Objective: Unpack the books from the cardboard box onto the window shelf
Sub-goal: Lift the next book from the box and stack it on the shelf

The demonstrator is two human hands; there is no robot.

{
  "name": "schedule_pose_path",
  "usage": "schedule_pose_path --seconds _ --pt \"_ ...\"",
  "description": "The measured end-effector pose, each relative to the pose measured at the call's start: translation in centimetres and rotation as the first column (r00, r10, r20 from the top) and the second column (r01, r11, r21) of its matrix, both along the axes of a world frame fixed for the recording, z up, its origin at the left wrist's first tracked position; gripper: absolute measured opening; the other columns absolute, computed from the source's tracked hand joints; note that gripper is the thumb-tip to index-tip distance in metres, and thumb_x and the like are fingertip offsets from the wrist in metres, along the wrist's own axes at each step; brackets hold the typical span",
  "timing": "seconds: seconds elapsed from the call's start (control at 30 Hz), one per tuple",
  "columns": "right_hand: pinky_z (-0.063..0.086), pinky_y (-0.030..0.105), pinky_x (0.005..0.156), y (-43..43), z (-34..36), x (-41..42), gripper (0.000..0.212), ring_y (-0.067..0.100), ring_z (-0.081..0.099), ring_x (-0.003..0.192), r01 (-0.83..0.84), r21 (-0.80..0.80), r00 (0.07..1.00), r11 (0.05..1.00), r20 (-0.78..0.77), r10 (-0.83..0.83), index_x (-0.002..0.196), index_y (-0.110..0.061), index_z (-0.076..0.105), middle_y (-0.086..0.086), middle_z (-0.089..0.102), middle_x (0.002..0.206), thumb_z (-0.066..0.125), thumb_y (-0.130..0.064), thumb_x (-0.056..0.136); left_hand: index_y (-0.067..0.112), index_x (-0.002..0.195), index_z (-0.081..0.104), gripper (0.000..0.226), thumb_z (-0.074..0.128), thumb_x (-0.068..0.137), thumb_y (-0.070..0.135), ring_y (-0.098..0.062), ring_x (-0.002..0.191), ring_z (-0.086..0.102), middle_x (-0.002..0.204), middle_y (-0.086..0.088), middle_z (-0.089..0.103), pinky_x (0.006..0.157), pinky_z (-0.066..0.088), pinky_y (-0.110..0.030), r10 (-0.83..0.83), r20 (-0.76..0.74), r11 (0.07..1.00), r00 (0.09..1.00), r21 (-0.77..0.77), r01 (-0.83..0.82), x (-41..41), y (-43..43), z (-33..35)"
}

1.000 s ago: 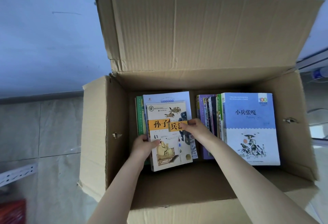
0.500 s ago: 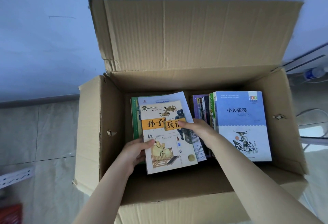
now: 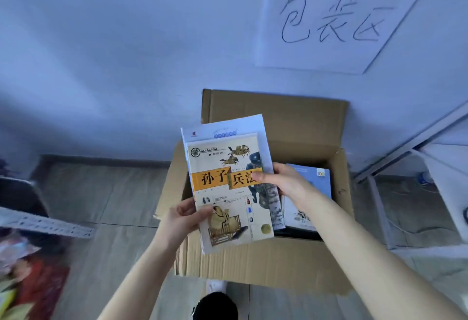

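The books [image 3: 225, 160], likely two thin paperbacks, are held above the box [image 3: 253, 261]: left hand [image 3: 181, 221] pinches the 8 o'clock edge, right hand [image 3: 283, 182] the 3 o'clock edge. Light, bendy, glossy covers may slide apart; squeeze opposite edges together.

Pale wall [image 3: 101, 41] (handwritten paper sign [image 3: 329, 20] on it) above tiled floor [image 3: 106, 193].
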State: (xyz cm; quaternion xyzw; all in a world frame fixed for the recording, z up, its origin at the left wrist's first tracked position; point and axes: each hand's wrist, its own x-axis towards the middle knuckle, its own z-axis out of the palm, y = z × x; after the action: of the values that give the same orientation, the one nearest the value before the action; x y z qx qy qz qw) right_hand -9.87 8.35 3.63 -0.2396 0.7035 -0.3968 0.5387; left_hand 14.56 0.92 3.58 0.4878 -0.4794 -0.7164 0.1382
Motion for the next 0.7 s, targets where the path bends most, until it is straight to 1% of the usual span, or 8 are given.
schedule_pose_path --seconds 0.1,0.17,0.23,0.3,0.4,0.5,0.57,0.7 --pt "0.046 0.020 0.067 0.2 8.8 3.6 0.029 0.002 0.071 0.074 -0.144 -0.109 0.989 0.983 -0.044 0.140 0.089 -0.025 0.070 -0.011 0.076 0.082 0.082 -0.035 0.065 0.015 0.100 0.072 0.021 0.070 0.080 0.008 -0.019 0.084 0.073 0.094 -0.003 0.077 0.071 0.059 -0.028 0.117 -0.037 0.985 0.992 -0.123 -0.121 4.5 3.4 7.7" --pt "0.047 0.023 0.069 -0.4 14.5 6.5 0.045 0.009 0.071 0.079 -0.229 -0.169 0.972 0.959 -0.099 0.214 0.090 -0.022 0.068 -0.006 0.076 0.084 0.082 -0.044 0.054 0.018 0.098 0.074 0.019 0.071 0.081 0.011 -0.020 0.086 0.073 0.095 -0.002 0.077 0.076 0.059 -0.033 0.175 -0.061 0.961 0.983 -0.208 -0.184 7.7 4.7 12.5" --pt "0.046 0.026 0.074 -1.4 20.4 10.4 0.054 0.013 0.068 0.087 -0.319 -0.226 0.944 0.920 -0.158 0.289 0.091 -0.022 0.066 -0.004 0.074 0.090 0.080 -0.050 0.048 0.018 0.097 0.074 0.020 0.071 0.079 0.010 -0.020 0.087 0.073 0.096 -0.002 0.076 0.070 0.060 -0.027 0.247 -0.097 0.927 0.964 -0.267 -0.264 11.6 5.6 17.5" --pt "0.047 0.028 0.081 -2.9 25.6 14.5 0.048 0.016 0.068 0.091 -0.398 -0.281 0.915 0.873 -0.183 0.359 0.090 -0.021 0.066 -0.003 0.074 0.093 0.080 -0.046 0.051 0.015 0.100 0.073 0.022 0.071 0.079 0.010 -0.023 0.088 0.073 0.098 -0.005 0.076 0.067 0.060 -0.026 0.307 -0.129 0.892 0.943 -0.305 -0.332 15.7 6.0 22.2" --pt "0.048 0.035 0.091 -5.0 32.7 22.3 0.030 0.021 0.068 0.090 -0.545 -0.332 0.837 0.770 -0.255 0.483 0.089 -0.020 0.068 -0.003 0.074 0.088 0.079 -0.035 0.065 0.016 0.100 0.073 0.022 0.072 0.077 0.013 -0.022 0.085 0.074 0.096 -0.005 0.076 0.061 0.057 -0.024 0.420 -0.142 0.814 0.896 -0.378 -0.441 23.4 7.0 28.7" --pt "0.051 0.040 0.092 -6.9 37.9 30.8 0.034 0.026 0.067 0.098 -0.642 -0.379 0.766 0.666 -0.300 0.569 0.100 -0.017 0.068 0.004 0.074 0.099 0.078 -0.032 0.071 0.021 0.092 0.074 0.017 0.073 0.076 0.013 -0.016 0.079 0.074 0.089 0.000 0.077 0.057 0.056 -0.020 0.533 -0.156 0.711 0.831 -0.449 -0.541 31.2 8.2 33.7" --pt "0.052 0.040 0.091 -8.1 40.7 37.5 0.038 0.025 0.068 0.098 -0.689 -0.410 0.721 0.598 -0.307 0.621 0.104 -0.016 0.068 0.005 0.074 0.102 0.079 -0.030 0.071 0.019 0.092 0.074 0.018 0.073 0.077 0.010 -0.013 0.078 0.074 0.088 0.000 0.077 0.059 0.055 -0.016 0.598 -0.179 0.634 0.781 -0.491 -0.598 37.1 9.3 36.6" --pt "0.052 0.028 0.073 -9.7 45.1 51.2 0.025 0.014 0.070 0.083 -0.739 -0.498 0.624 0.454 -0.251 0.740 0.092 -0.024 0.069 -0.005 0.076 0.088 0.080 -0.025 0.069 0.019 0.098 0.074 0.023 0.073 0.076 0.014 -0.013 0.084 0.073 0.092 0.002 0.077 0.064 0.054 -0.014 0.705 -0.204 0.480 0.679 -0.566 -0.670 48.8 11.7 41.2"
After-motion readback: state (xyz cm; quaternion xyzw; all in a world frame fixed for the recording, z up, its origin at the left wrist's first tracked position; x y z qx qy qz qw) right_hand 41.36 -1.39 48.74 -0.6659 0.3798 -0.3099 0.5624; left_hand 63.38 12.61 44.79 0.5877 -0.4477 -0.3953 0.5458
